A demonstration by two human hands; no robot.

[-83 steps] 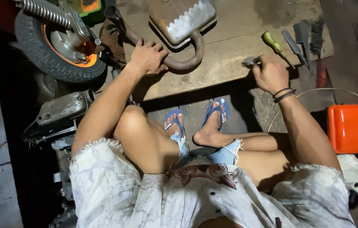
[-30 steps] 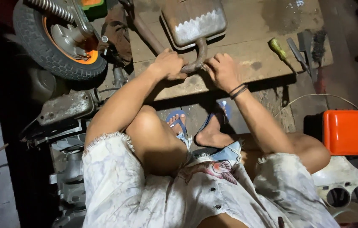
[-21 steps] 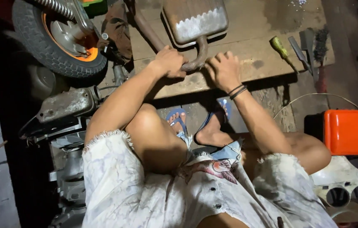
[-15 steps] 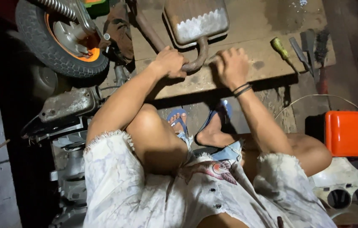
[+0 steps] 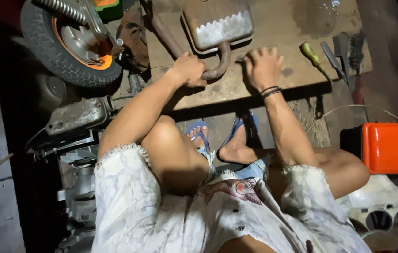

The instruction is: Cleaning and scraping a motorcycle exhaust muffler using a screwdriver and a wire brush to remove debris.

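Landmark: the wooden board (image 5: pixel 274 89), a worn plank platform lying across the floor in front of the seated person.
Exhaust part: a rusty muffler box (image 5: pixel 217 23) rests on the board's far side, its curved pipe (image 5: pixel 217 65) looping down toward the board's near edge.
Left hand: the left hand (image 5: pixel 188 70) sits at the board's left part, fingers curled tight around the curved pipe.
Right hand: the right hand (image 5: pixel 262 68) lies palm down on the board just right of the pipe's bend, fingers spread and bent at the tips; whether it pinches something small under them cannot be told. Dark bands circle its wrist.
Tools: a screwdriver with a yellow-green handle (image 5: pixel 312 54) lies on the board's right part, with flat metal tools (image 5: pixel 337 51) just beside it.
Wheel: a small tyre with an orange rim (image 5: pixel 67 47) stands off the board's left end.
Case: an orange box (image 5: pixel 391 147) sits on the floor, nearer the person than the board's right end.
Feet: blue sandals (image 5: pixel 222 133) rest below the board's near edge.
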